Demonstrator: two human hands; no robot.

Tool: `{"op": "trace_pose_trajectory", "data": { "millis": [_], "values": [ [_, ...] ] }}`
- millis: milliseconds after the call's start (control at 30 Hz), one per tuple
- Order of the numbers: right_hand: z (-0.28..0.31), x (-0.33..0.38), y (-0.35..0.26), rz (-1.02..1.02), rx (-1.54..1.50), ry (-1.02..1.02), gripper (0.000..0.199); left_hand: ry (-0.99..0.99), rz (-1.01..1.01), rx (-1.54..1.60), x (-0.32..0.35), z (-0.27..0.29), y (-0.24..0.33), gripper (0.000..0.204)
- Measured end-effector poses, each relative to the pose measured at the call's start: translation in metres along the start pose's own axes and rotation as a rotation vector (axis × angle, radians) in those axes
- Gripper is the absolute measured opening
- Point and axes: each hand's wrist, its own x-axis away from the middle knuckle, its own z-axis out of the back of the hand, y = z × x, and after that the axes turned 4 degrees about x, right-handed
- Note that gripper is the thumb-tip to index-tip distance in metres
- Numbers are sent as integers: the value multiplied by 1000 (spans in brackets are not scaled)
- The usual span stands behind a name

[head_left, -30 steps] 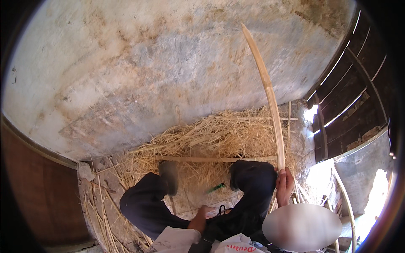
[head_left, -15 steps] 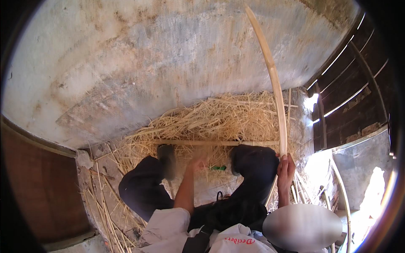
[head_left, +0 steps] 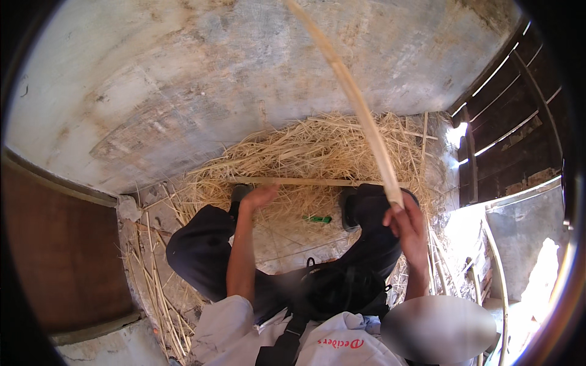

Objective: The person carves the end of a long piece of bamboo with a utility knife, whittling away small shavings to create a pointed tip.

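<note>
A long cane [head_left: 360, 110] is gripped at its lower end by the closed right hand [head_left: 408, 227] and is held slanting up toward the wall [head_left: 183, 91]. The left hand [head_left: 259, 196], open and holding nothing, is stretched toward a stick [head_left: 305, 181] lying across the straw [head_left: 317, 146] (a small green object [head_left: 318, 218] lies near the feet).

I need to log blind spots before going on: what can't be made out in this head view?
- Upper end of the long cane strip held by the right hand: cut off by the top edge.
- Small green object on the floor: too small to identify.
- Left hand fingers near the horizontal stick: contact unclear.
- Lower right: blurred patch.
</note>
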Motion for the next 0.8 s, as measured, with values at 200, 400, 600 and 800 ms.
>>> {"op": "trace_pose_trajectory", "data": {
  "millis": [200, 400, 600, 800],
  "values": [
    [-78, -44, 31, 52, -363, -302, 30, -432, -935, 751, 119, -41, 125, 96],
    [-62, -52, 33, 186, -45, -580, 40, -202, -942, 820, 163, -67, 143, 53],
    [-47, -98, 2, 671, 438, -372, 45, 245, -1143, 771, 210, -55, 143, 30],
    [-120, -240, 122, 392, 429, -443, 51, 746, -1213, 659, 266, 11, 122, 23]
  ]
}}
